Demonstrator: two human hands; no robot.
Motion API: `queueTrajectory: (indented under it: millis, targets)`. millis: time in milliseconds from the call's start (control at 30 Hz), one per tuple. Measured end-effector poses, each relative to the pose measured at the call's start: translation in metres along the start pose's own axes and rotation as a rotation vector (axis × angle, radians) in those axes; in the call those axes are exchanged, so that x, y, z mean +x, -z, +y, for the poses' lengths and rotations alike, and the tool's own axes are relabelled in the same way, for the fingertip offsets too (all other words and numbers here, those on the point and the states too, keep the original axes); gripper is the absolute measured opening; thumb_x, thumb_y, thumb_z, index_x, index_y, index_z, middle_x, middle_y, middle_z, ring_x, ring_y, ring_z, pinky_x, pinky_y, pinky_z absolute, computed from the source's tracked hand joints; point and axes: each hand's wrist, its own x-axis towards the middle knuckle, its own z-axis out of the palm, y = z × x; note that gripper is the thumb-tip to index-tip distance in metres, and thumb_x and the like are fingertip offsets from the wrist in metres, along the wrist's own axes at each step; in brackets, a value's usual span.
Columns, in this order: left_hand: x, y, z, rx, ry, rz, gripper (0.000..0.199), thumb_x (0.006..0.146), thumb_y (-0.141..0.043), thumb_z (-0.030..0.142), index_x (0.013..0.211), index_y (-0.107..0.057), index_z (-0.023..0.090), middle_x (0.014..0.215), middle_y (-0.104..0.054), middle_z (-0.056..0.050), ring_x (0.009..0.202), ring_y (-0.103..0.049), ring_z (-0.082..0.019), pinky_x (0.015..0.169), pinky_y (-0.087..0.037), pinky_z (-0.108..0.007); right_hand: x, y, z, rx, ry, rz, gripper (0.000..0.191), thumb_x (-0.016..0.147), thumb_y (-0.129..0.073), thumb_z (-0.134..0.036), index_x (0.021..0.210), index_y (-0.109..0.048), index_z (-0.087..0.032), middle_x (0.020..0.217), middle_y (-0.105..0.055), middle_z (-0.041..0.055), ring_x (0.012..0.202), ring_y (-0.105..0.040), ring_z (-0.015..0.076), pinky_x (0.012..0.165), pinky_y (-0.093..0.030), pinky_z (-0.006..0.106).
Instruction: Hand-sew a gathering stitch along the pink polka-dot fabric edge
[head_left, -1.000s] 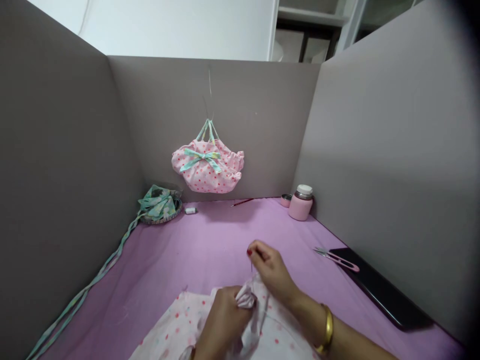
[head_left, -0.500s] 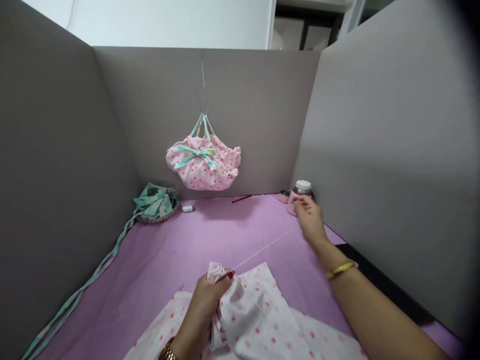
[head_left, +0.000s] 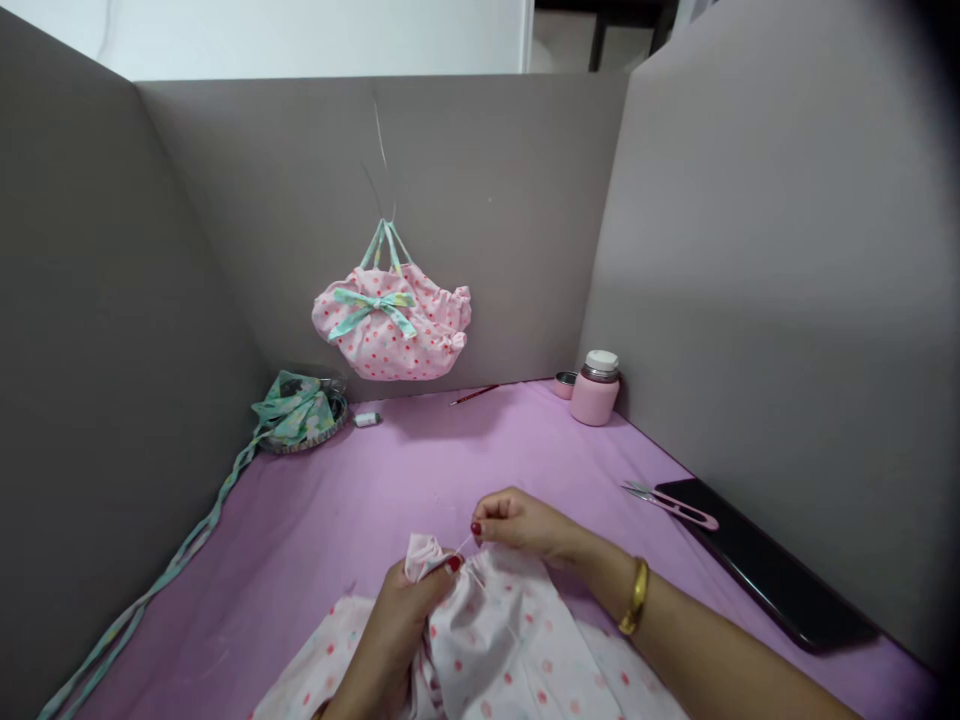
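Gathered white fabric with pink and red dots (head_left: 517, 630) lies bunched in front of me and spreads over the near part of the table. My left hand (head_left: 416, 600) grips a crumpled fold of it, thumb pressed on top. Just to the right, my right hand (head_left: 514, 522) is closed in a pinch at a thin white thread (head_left: 466, 544). The thread runs from the fabric by my left thumb up to my right fingertips. Any needle between those fingertips is too small to make out.
A dotted pink bag (head_left: 397, 340) hangs at the back. Pink-handled thread snips (head_left: 694, 515) rest across a black slab (head_left: 780, 580) on the right. Behind stand a pink jar (head_left: 595, 398) and small tin (head_left: 564, 386). A basket (head_left: 315, 438) of green cloth (head_left: 296, 405) sits back left.
My right hand has come down and left from near the jar to beside my left hand, and the stretched thread is now much shorter. The view has shifted slightly; the snips now show.
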Motion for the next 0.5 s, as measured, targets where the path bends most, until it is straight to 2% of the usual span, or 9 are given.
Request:
queueTrajectory:
  millis: [67, 167, 233, 300, 367, 400, 500]
  targets:
    - [-0.002, -0.002, 0.004, -0.007, 0.019, 0.006, 0.014, 0.072, -0.065, 0.024, 0.069, -0.057, 0.013, 0.056, -0.060, 0.000, 0.053, -0.055, -0.015, 0.056, -0.042, -0.025, 0.002, 0.018, 0.004, -0.040, 0.032, 0.151, 0.022, 0.070, -0.059, -0.035, 0.063, -0.061, -0.014, 0.058, -0.056, 0.0000, 0.051, -0.045, 0.0093, 0.050, -0.035, 0.020]
    - [-0.006, -0.005, 0.008, -0.041, 0.052, 0.015, 0.012, 0.073, -0.063, 0.023, 0.068, -0.058, 0.013, 0.057, -0.062, -0.002, 0.053, -0.056, -0.016, 0.057, -0.044, -0.028, 0.003, 0.059, 0.014, -0.128, 0.069, 0.485, 0.017, 0.070, -0.056, -0.031, 0.065, -0.058, -0.015, 0.065, -0.057, 0.0022, 0.061, -0.047, 0.0134, 0.056, -0.035, 0.023]
    - [-0.007, -0.005, 0.008, -0.083, 0.072, 0.016, 0.010, 0.073, -0.062, 0.021, 0.068, -0.057, 0.014, 0.055, -0.061, -0.002, 0.051, -0.055, -0.016, 0.057, -0.045, -0.028, -0.001, 0.087, 0.020, -0.180, 0.063, 0.709, 0.018, 0.073, -0.051, -0.031, 0.071, -0.059, -0.015, 0.064, -0.056, 0.0032, 0.061, -0.045, 0.0154, 0.055, -0.031, 0.024]
    - [-0.007, -0.005, 0.007, -0.118, 0.071, 0.007, 0.008, 0.073, -0.061, 0.019, 0.068, -0.058, 0.014, 0.053, -0.058, -0.001, 0.049, -0.054, -0.015, 0.054, -0.044, -0.027, -0.005, 0.106, 0.024, -0.207, 0.047, 0.845, 0.024, 0.077, -0.045, -0.032, 0.080, -0.061, -0.014, 0.061, -0.053, 0.0033, 0.059, -0.043, 0.0166, 0.053, -0.029, 0.026]
    - [-0.007, -0.004, 0.006, -0.121, 0.068, -0.003, 0.008, 0.073, -0.060, 0.019, 0.068, -0.058, 0.014, 0.052, -0.056, 0.000, 0.049, -0.053, -0.015, 0.052, -0.042, -0.027, -0.008, 0.109, 0.024, -0.217, 0.042, 0.867, 0.030, 0.078, -0.044, -0.033, 0.091, -0.062, -0.012, 0.058, -0.051, 0.0019, 0.056, -0.042, 0.0164, 0.052, -0.027, 0.026]
    - [-0.006, -0.004, 0.005, -0.116, 0.072, -0.007, 0.008, 0.073, -0.060, 0.019, 0.067, -0.058, 0.014, 0.052, -0.056, 0.000, 0.049, -0.053, -0.015, 0.052, -0.043, -0.027, -0.009, 0.102, 0.023, -0.216, 0.045, 0.833, 0.032, 0.078, -0.045, -0.033, 0.096, -0.062, -0.012, 0.057, -0.050, 0.0008, 0.055, -0.041, 0.0157, 0.051, -0.027, 0.025]
    - [-0.006, -0.004, 0.006, -0.092, 0.089, 0.005, 0.009, 0.071, -0.061, 0.020, 0.065, -0.057, 0.014, 0.052, -0.056, -0.001, 0.049, -0.054, -0.017, 0.053, -0.044, -0.029, -0.007, 0.061, 0.016, -0.190, 0.060, 0.584, 0.036, 0.073, -0.057, -0.035, 0.103, -0.063, -0.015, 0.057, -0.050, -0.0020, 0.051, -0.041, 0.0120, 0.049, -0.030, 0.023]
